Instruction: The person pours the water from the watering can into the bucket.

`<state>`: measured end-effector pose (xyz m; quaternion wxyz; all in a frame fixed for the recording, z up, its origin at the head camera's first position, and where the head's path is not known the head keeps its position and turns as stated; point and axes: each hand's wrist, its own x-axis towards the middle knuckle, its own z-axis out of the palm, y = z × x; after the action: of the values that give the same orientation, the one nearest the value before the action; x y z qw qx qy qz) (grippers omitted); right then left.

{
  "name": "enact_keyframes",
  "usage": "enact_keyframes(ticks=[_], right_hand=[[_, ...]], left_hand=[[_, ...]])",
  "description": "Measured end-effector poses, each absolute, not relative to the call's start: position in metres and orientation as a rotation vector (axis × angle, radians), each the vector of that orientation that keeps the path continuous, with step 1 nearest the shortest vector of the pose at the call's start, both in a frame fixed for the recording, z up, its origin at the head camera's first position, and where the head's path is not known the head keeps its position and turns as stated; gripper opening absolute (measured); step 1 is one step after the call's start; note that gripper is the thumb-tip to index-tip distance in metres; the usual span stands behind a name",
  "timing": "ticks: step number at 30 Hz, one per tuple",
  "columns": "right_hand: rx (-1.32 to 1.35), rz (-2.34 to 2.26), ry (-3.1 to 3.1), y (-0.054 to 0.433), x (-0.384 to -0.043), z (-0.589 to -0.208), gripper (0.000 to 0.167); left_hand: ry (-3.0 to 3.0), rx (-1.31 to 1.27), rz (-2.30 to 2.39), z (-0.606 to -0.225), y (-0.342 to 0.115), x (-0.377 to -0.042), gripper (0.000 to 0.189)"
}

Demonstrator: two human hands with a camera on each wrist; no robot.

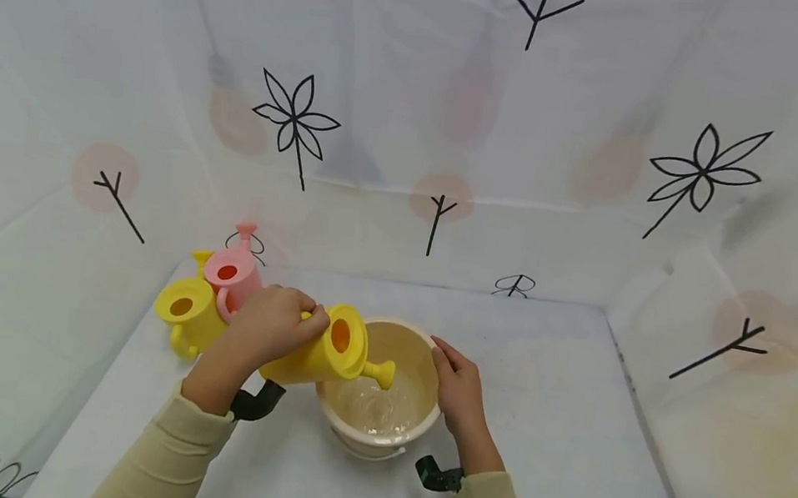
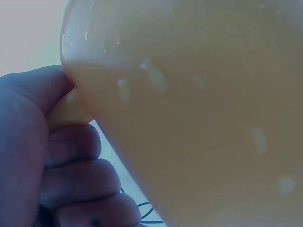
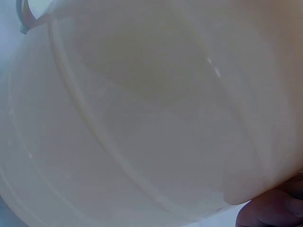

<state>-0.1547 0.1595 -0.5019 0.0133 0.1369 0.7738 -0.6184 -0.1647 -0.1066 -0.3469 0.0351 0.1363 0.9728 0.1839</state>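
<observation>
My left hand [image 1: 274, 323] grips the handle of a yellow watering can [image 1: 309, 359], tipped so its spout points right over a cream bucket [image 1: 422, 361]. In the left wrist view, fingers curl round the handle beside the can's wet, drop-speckled wall [image 2: 189, 118]. Rippled, shiny water [image 1: 377, 416] lies in the bucket. My right hand [image 1: 462, 392] pinches the bucket's right rim. The right wrist view is filled by the bucket's ribbed outer wall [image 3: 132, 118], with a bit of the right hand [image 3: 274, 210] at the lower corner.
At the table's back left stand a pink watering can [image 1: 243, 281] and another yellow watering can [image 1: 196, 323], close together. The white table [image 1: 538, 402] meets cloth walls [image 1: 399, 131] with black plant drawings at the back and sides.
</observation>
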Motion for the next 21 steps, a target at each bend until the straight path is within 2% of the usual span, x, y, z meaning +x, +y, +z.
enact_keyframes(ticks=[21], right_hand=[[0.437, -1.927, 2.426, 0.1593, -0.1557, -0.5055, 0.038]], left_hand=[[2.943, 0.368, 0.554, -0.3425, -0.1036, -0.1643, 0.035]])
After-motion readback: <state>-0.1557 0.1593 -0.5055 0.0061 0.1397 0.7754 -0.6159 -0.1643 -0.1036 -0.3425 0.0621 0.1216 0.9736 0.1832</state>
